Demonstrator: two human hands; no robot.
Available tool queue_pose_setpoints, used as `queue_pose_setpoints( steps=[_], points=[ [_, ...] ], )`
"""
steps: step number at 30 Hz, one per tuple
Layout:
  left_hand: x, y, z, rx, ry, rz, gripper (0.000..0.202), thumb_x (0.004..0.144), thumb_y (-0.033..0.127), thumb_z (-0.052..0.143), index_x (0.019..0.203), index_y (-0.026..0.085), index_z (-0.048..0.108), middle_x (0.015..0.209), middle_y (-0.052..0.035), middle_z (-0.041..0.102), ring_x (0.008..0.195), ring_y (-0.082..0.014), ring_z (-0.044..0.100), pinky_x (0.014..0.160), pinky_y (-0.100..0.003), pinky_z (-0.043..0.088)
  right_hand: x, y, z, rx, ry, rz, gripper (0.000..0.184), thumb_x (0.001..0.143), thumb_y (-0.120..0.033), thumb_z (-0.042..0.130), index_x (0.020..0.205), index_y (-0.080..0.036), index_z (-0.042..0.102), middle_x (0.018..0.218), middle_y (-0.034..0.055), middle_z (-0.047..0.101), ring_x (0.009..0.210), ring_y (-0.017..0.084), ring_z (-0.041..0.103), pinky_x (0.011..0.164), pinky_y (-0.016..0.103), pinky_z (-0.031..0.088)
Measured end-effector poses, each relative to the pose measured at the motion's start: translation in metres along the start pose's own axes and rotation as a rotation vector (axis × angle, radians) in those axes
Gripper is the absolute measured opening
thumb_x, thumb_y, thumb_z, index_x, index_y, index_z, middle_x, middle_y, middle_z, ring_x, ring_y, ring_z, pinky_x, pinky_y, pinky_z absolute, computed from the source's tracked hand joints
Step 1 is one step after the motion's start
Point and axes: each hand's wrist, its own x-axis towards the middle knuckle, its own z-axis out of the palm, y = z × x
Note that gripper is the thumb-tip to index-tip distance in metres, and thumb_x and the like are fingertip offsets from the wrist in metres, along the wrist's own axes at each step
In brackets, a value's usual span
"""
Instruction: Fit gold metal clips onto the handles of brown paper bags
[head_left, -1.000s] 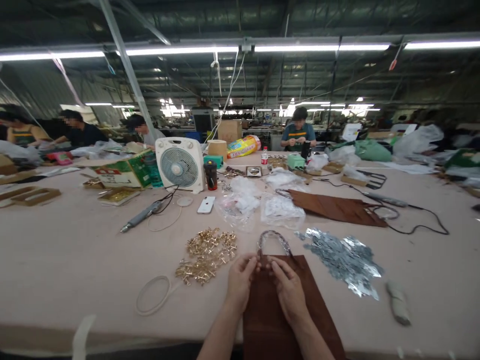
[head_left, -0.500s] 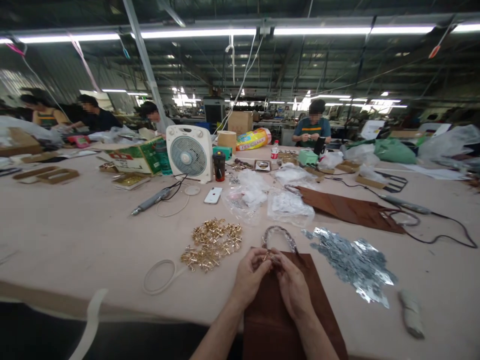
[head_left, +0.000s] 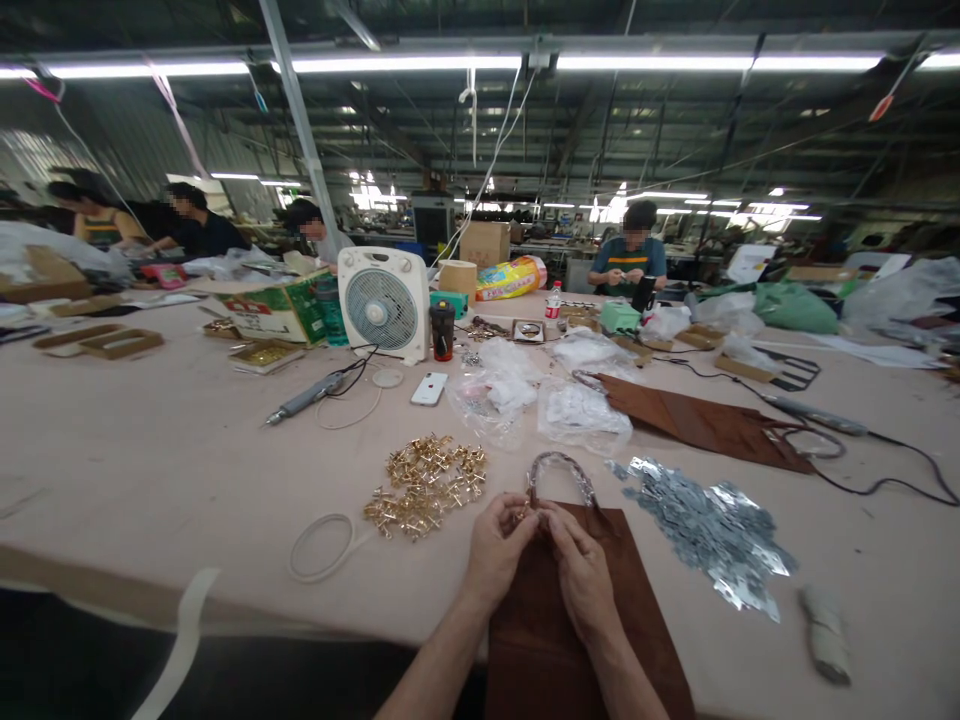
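Observation:
A flat brown bag [head_left: 570, 640] lies at the table's front edge, its plastic-wrapped handle [head_left: 561, 458] arching away from me. My left hand [head_left: 501, 545] is closed in a pinch by the handle's left end, with a small gold-coloured glint at its fingers; the fingers hide most of the piece. Close beside it, my right hand [head_left: 579, 560] is closed too, fingertips pinching at the base of that handle end. To the left of my hands is a heap of gold metal fittings [head_left: 427, 485]. On the right spreads a pile of thin silver metal plates [head_left: 712, 530].
Another brown bag [head_left: 697, 420] lies farther back, near a corded electric screwdriver [head_left: 817, 413]. A second screwdriver [head_left: 304, 398], a phone [head_left: 429, 389], a fan [head_left: 384, 305] and plastic bags [head_left: 581, 410] are across the table. A co-worker [head_left: 628, 255] sits opposite.
My fingertips have shifted slightly at the handle's base, the left ones a little to the left. The whole view has moved slightly; the bag and piles stay put.

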Motion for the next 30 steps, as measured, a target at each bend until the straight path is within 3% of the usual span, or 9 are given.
queue_pose_setpoints(
  steps=[6,23,30],
  points=[
    [-0.001,-0.001,-0.001,0.040,0.047,0.023,0.038,0.081,0.039,0.083,0.106,0.016,0.067,0.094,-0.0064,0.077,0.088,-0.0191,0.073,0.084,-0.029,0.057,-0.005,-0.012,0.003,-0.173,-0.098,-0.069,0.040,0.090,-0.055,0.074,0.113,-0.024,0.082,0.132,0.0109,0.071,0.127,0.032,0.062,0.117,0.048,0.043],
    [-0.001,0.001,-0.003,0.133,0.007,0.071,0.034,0.085,0.038,0.076,0.109,0.016,0.067,0.090,-0.0041,0.071,0.081,-0.0160,0.066,0.076,-0.026,0.052,-0.006,-0.017,0.005,-0.167,-0.094,-0.051,0.042,0.084,-0.056,0.079,0.109,-0.023,0.084,0.126,0.0111,0.074,0.122,0.031,0.065,0.113,0.044,0.047],
    [-0.002,0.006,-0.001,0.125,-0.008,0.054,0.033,0.084,0.036,0.077,0.107,0.016,0.068,0.088,-0.0034,0.069,0.078,-0.0151,0.064,0.073,-0.025,0.051,-0.008,-0.019,0.006,-0.164,-0.090,-0.037,0.045,0.084,-0.054,0.080,0.117,-0.024,0.081,0.129,0.0102,0.073,0.126,0.032,0.064,0.115,0.045,0.046]
  ],
)
